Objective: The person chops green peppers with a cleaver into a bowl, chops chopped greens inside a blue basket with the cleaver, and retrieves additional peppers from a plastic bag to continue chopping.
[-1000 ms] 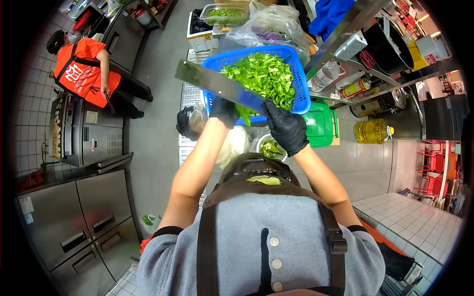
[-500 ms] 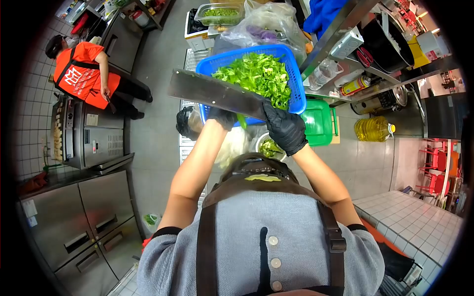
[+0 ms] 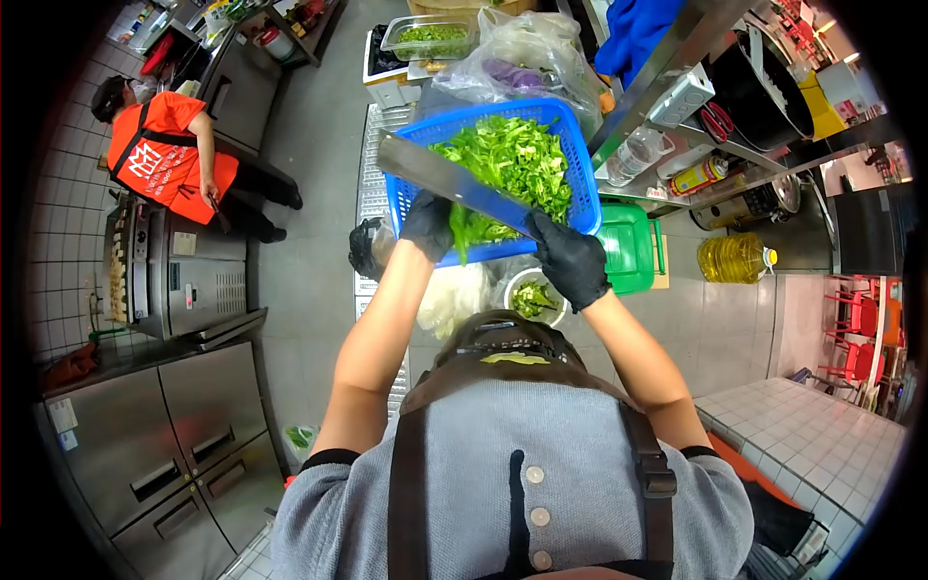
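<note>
My right hand (image 3: 570, 259), in a black glove, is closed on the handle end of a wide cleaver (image 3: 449, 184). The blade points to the upper left, across the front left part of a blue basket (image 3: 588, 184). Chopped green vegetables (image 3: 527, 159) fill much of the basket. At the basket's near left side is my left hand (image 3: 427, 224), also black-gloved, partly behind the blade; its fingers are hidden. Some green leaves (image 3: 466, 230) hang beside it, and whether it grips them is unclear. A white bowl (image 3: 534, 298) with green pieces sits below the basket.
A green tub (image 3: 626, 248) and an oil jug (image 3: 737, 258) are at the right. Behind the basket lie plastic bags (image 3: 527, 48) and a clear container (image 3: 428, 39). A metal shelf post (image 3: 650, 82) rises at the right. A person in orange (image 3: 169, 145) stands at the left.
The cleaver's tip has moved right and its blade now slants more steeply. My left hand has shifted slightly left, and the leaves beside it hang lower.
</note>
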Motion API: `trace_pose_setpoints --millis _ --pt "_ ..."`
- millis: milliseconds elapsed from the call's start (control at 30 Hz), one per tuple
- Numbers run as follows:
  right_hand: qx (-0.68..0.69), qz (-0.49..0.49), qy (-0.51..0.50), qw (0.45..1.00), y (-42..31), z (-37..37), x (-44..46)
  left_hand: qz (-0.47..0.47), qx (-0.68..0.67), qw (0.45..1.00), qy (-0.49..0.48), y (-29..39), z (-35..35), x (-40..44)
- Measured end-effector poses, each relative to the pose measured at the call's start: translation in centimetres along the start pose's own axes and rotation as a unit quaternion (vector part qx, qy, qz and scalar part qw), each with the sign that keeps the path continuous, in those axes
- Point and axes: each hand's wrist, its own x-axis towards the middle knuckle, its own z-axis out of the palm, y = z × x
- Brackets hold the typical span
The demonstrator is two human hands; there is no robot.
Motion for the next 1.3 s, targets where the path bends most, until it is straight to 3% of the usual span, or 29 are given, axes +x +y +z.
trace_pose_setpoints --millis 33,167,200,300,333,433,567,667,833,867,933,1000,1133,1233,1300 --pt "0.002 0.009 -0.002 1.0 0.1 -0.2 -0.3 -0.017 -0.023 0.999 -0.019 0.3 0.5 -0.3" --pt "-0.048 -0.031 0.037 0.998 0.8 0.3 -1.3 0.022 0.11 0.993 0.048 0.1 0.7 -0.6" --pt "-0.052 -0.023 0.03 0.998 1.0 0.1 -1.5 0.035 0.076 0.996 0.013 0.1 0.9 -0.8" --pt "-0.05 -0.01 0.024 0.998 1.3 -0.3 -1.7 0.05 0.136 0.989 0.038 1.2 1.4 -0.8" --pt "-0.041 -0.014 0.029 0.999 1.4 -0.2 -1.7 0.026 0.099 0.995 -0.01 1.2 0.9 -0.4" --pt "-0.051 -0.001 0.024 0.998 1.2 0.4 -1.6 0.068 0.092 0.993 0.032 0.9 0.9 0.4" --pt "-0.039 0.033 -0.003 0.999 1.4 0.2 -2.1 0.031 0.137 0.99 0.019 2.3 3.6 -0.2" --pt "-0.056 0.039 -0.002 0.998 1.5 0.7 -2.4 0.03 0.175 0.984 0.018 0.8 1.0 0.6" --pt "-0.045 0.099 -0.047 0.993 2.2 1.2 -1.9 0.014 0.207 0.978 -0.014 0.2 2.3 0.7" --pt "-0.022 0.119 -0.063 0.991 3.1 1.3 -2.3 -0.006 0.16 0.986 -0.046 0.7 2.6 0.3" --pt "0.013 0.193 -0.103 0.976 3.7 1.0 -2.7 -0.016 0.111 0.994 0.012 0.2 1.7 1.2" --pt "0.046 0.205 -0.052 0.976 3.4 1.1 -2.9 -0.024 0.134 0.988 0.076 -0.2 1.4 2.4" --pt "0.143 0.192 0.058 0.969 1.6 1.1 -2.5 -0.042 0.051 0.998 0.007 -1.1 0.9 1.9" --pt "0.152 0.176 0.035 0.972 -0.3 -0.5 -1.2 0.009 0.033 0.996 0.079 -2.6 1.9 1.6" --pt "0.139 0.146 0.05 0.978 -0.9 -0.7 -0.8 0.035 0.101 0.993 0.048 -2.9 1.9 1.7"
